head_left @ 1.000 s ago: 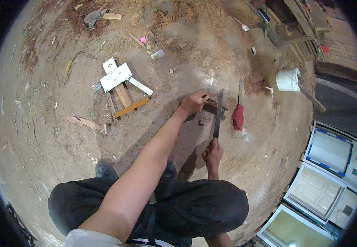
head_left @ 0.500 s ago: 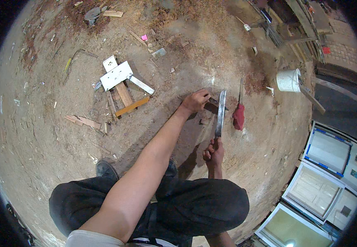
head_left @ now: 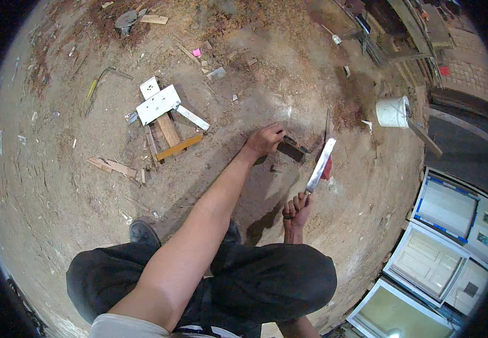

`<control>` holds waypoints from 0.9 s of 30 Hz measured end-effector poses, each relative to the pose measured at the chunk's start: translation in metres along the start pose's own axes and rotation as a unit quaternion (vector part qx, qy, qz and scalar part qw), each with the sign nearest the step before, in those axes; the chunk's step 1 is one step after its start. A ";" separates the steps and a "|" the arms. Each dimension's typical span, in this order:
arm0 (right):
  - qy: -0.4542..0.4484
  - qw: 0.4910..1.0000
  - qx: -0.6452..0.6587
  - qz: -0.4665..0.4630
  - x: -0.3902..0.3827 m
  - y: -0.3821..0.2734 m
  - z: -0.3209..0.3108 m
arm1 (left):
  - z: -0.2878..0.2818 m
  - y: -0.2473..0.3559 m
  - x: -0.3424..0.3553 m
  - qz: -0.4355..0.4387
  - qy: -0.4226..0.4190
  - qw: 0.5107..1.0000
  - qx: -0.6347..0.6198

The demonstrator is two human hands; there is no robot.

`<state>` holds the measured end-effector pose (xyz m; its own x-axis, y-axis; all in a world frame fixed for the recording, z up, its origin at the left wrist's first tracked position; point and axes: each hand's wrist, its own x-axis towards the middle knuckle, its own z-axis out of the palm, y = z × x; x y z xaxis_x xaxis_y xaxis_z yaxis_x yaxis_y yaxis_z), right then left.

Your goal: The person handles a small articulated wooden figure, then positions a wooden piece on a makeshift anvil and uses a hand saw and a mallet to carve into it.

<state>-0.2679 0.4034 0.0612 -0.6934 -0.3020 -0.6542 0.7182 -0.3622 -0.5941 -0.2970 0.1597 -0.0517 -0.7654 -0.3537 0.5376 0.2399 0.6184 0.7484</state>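
My left hand (head_left: 266,139) reaches low over the dirt ground, fingers closed on the near end of a short dark strip (head_left: 297,145). Whether the strip is wood or metal, I cannot tell. In my right hand (head_left: 297,209) is the handle of a large knife (head_left: 321,166) with a long, broad, shiny blade. That blade slants up and to the right, apart from the strip. Behind it, partly covered, lies a tool with a red cloth-wrapped end (head_left: 327,169) and a thin shaft pointing away from me.
White boards and wood pieces (head_left: 158,105) lie in a pile to the left. Loose wood scraps (head_left: 114,167) are nearer me. A white bucket (head_left: 392,112) stands at the right, with a plank beside it. Framed panels (head_left: 428,259) line the lower right, and stacked timber fills the upper right.
My right hand has swung the knife up and to the right, off the strip and across the red-wrapped tool. The left hand stays nearly in place with the strip.
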 end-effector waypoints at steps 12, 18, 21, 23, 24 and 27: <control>0.062 0.796 -0.505 -0.329 -0.019 0.005 0.057 | -0.011 -0.003 -0.004 -0.034 -0.033 0.998 0.050; 0.095 0.722 -0.574 -0.376 0.009 0.015 0.018 | 0.000 0.002 0.004 -0.015 -0.005 0.999 0.044; 0.080 0.622 -0.726 -0.282 0.037 0.026 -0.036 | 0.001 0.000 0.009 0.030 -0.001 0.998 0.048; 0.089 0.693 -0.672 -0.246 0.022 0.015 -0.027 | 0.006 0.002 0.005 -0.001 -0.015 0.999 0.041; 0.093 0.740 -0.622 -0.239 0.011 0.012 -0.015 | 0.007 0.006 -0.001 -0.020 -0.024 0.999 0.036; 0.059 0.862 -0.385 -0.325 -0.002 0.010 0.039 | 0.000 -0.006 -0.001 0.021 0.046 0.998 0.044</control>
<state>-0.2614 0.3662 0.0748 -0.9856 -0.1472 -0.0831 0.0382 0.2850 -0.9578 -0.2977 0.1567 -0.0564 -0.6972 -0.3865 0.6037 0.2143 0.6913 0.6901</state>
